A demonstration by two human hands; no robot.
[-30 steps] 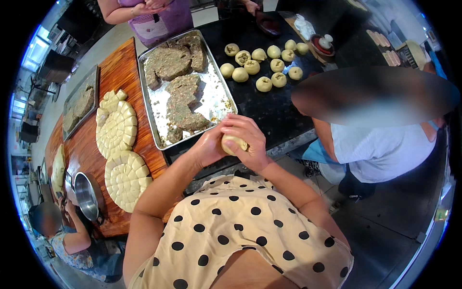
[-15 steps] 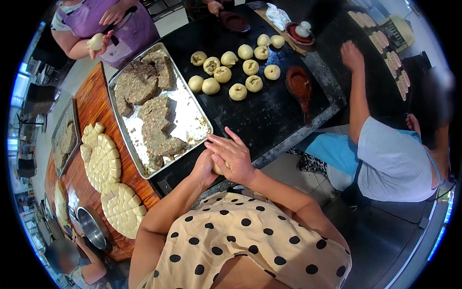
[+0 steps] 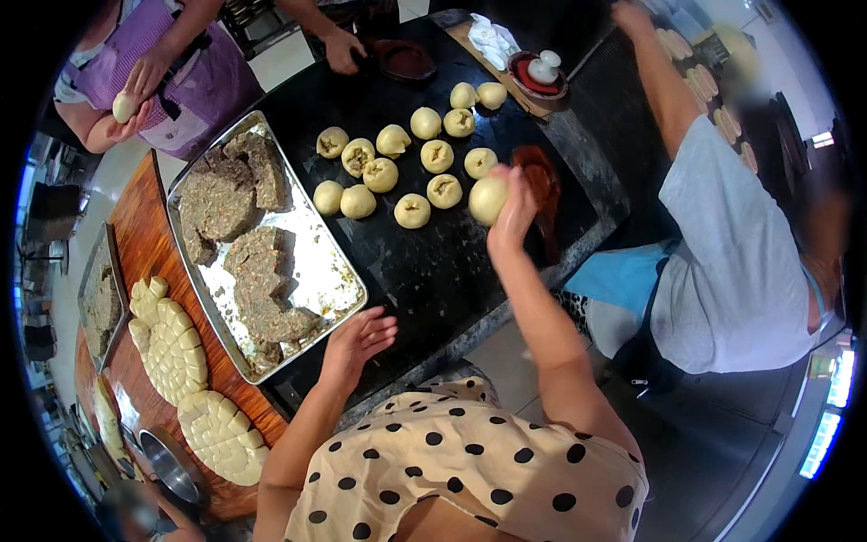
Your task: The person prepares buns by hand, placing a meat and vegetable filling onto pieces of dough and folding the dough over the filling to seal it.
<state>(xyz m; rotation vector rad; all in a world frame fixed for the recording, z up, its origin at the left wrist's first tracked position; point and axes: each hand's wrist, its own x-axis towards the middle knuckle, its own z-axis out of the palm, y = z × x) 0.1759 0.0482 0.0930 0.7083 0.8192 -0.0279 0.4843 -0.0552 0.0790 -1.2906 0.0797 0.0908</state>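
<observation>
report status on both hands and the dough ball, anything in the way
Left hand open, empty, near metal tray. Right hand holds dough ball over black tabletop. Brown handled dish close by on right; other dough balls on left.

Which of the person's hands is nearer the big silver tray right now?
Left. The left hand is close by the near right corner of the big silver tray; the right hand is farther right, holding a dough ball.
</observation>
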